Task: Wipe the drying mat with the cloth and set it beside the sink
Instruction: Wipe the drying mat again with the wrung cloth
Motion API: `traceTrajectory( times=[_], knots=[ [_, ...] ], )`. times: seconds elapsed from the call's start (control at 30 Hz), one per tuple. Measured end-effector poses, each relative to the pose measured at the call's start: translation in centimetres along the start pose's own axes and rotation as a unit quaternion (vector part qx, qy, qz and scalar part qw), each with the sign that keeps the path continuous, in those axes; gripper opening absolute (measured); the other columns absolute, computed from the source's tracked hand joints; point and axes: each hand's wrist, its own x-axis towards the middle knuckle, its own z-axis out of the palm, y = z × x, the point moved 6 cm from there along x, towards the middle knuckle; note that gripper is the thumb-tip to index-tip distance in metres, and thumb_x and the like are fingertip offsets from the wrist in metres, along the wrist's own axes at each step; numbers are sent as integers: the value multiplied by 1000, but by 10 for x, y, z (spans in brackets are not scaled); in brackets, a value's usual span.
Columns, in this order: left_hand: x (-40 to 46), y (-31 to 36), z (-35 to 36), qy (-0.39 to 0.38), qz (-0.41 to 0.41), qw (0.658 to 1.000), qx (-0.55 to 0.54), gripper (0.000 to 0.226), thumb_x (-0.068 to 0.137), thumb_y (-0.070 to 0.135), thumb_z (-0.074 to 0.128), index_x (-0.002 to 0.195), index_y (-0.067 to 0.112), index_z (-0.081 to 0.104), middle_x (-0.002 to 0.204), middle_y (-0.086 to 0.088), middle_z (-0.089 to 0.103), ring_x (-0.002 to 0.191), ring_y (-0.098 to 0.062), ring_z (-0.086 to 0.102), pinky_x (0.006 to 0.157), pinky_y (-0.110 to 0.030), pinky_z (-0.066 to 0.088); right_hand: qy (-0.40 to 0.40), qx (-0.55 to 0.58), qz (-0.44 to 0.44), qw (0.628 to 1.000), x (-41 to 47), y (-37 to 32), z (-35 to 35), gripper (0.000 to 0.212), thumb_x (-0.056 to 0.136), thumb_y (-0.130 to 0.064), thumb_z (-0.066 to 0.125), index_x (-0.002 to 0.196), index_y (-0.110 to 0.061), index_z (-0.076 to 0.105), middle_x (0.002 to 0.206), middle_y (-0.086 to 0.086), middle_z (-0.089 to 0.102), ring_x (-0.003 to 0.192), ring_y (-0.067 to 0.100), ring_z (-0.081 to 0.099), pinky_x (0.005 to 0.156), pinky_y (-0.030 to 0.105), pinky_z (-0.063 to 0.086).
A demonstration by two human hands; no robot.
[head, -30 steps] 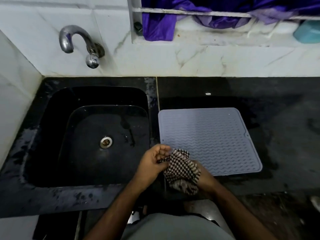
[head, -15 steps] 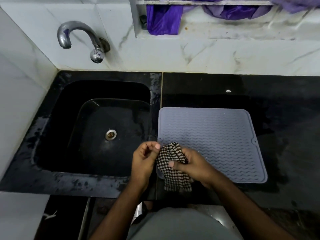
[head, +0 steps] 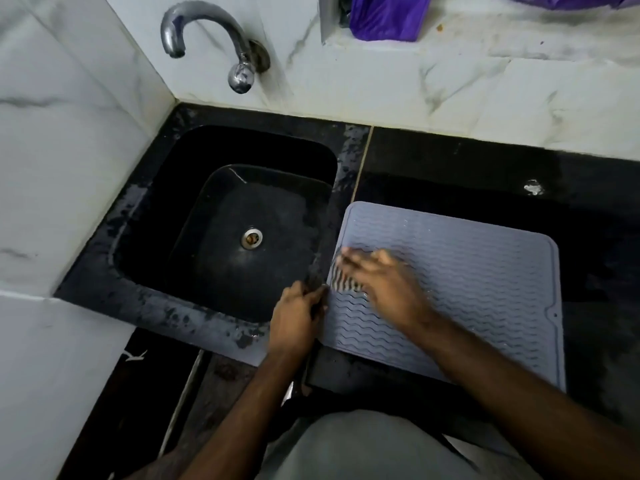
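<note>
Head view of a black stone counter (head: 450,161) with an inset black sink (head: 221,216). A grey, wave-ribbed silicone drying mat (head: 467,296) lies flat on the counter just right of the sink, its left edge close to the sink rim. The mat's long axis appears to run left to right along the counter, though the wide lens distorts its shape; a small tab with a hole marks its right edge.

The right hand (head: 384,282) lies palm down on the mat's left portion, fingers spread and motion-blurred, pressing the checked cloth (head: 341,280) against the ribs; only a corner of cloth shows beneath the palm. The left hand (head: 298,317) is curled at the mat's near-left edge. It seems to pinch or pin that edge, but exactly what it holds cannot be made out.

The step in hand is judged to be an early wiping pass. It is best done with strokes following the rib channels, worked from the sink side toward the tab, while the left hand anchors the pliable mat against sliding. A chrome tap (head: 207,39) projects from the marble wall behind.
</note>
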Motion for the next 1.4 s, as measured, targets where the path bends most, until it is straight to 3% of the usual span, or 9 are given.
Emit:
traceTrajectory(
  times=[0.03, 0.1, 0.2, 0.37, 0.5, 0.77, 1.0, 1.23, 1.4],
  knots=[
    [0, 2, 2, -2, -10, 1000, -4, 39, 100, 31, 61, 139, 33, 61, 100, -1, 50, 100, -23, 53, 81, -38, 49, -64, -38, -35, 997, -3, -5, 18, 95, 77, 12, 56, 150, -44, 33, 159, -17, 27, 128, 22, 38, 95, 38, 40],
    [-1, 4, 5, 10, -28, 1000, -9, 33, 102, 34, 57, 134, 33, 65, 95, 1, 50, 94, -21, 56, 74, -34, 46, -124, -34, -45, 991, -4, -1, 35, 98, 77, 13, 55, 151, -46, 30, 161, -20, 19, 151, 20, 12, 113, 48, 21],
    [0, 6, 7, 32, -61, 998, 4, 30, 104, 34, 54, 126, 26, 71, 97, -3, 55, 93, -26, 60, 75, -33, 43, -133, -17, -82, 988, 4, 2, 36, 94, 79, 12, 57, 150, -45, 32, 160, -20, 20, 151, 15, -4, 120, 48, -2],
    [-5, 8, 14, 32, -99, 994, -41, 33, 100, 16, 56, 127, 25, 72, 96, -4, 55, 93, -29, 62, 84, -40, 51, -183, -23, -136, 973, -3, -7, 39, 98, 81, 13, 54, 153, -44, 21, 162, -20, 10, 153, 14, 0, 123, 46, 5],
    [-7, 16, 15, 52, -123, 991, -1, 34, 103, 24, 51, 133, 29, 66, 96, -3, 54, 92, -28, 62, 76, -37, 49, -177, 9, -114, 977, -5, -8, 38, 86, 83, 11, 51, 149, -41, 37, 160, -17, 25, 152, 17, 15, 120, 46, 17],
    [-12, 28, 14, 65, -141, 987, 39, 35, 107, 33, 43, 134, 26, 64, 99, -5, 55, 90, -29, 62, 72, -41, 51, -225, 86, -147, 959, -2, 12, 28, 90, 80, 14, 53, 147, -44, 38, 157, -27, 23, 149, 2, 9, 119, 29, 9],
    [-8, 49, 8, 51, -95, 969, 221, 29, 109, 20, 39, 120, 9, 64, 109, -8, 61, 88, -28, 62, 67, -40, 49, -132, 61, -51, 988, -29, 25, 14, 82, 78, 17, 56, 137, -41, 55, 149, -27, 40, 142, 8, 30, 116, 23, 20],
    [-7, 57, 10, 19, -100, 959, 263, 23, 97, 8, 51, 111, 10, 70, 108, -7, 63, 92, -26, 62, 71, -38, 50, -141, 88, 2, 986, -72, 66, -9, 83, 74, 22, 53, 129, -39, 61, 143, -26, 48, 139, 8, 37, 113, 31, 35],
    [-2, 73, 11, -22, -105, 943, 316, 30, 95, 9, 46, 107, 10, 73, 111, -8, 62, 98, -29, 61, 73, -39, 50, -151, 67, 24, 986, -102, 94, -25, 75, 74, 17, 61, 125, -38, 66, 141, -26, 49, 140, 7, 38, 113, 31, 32]
  ],
)
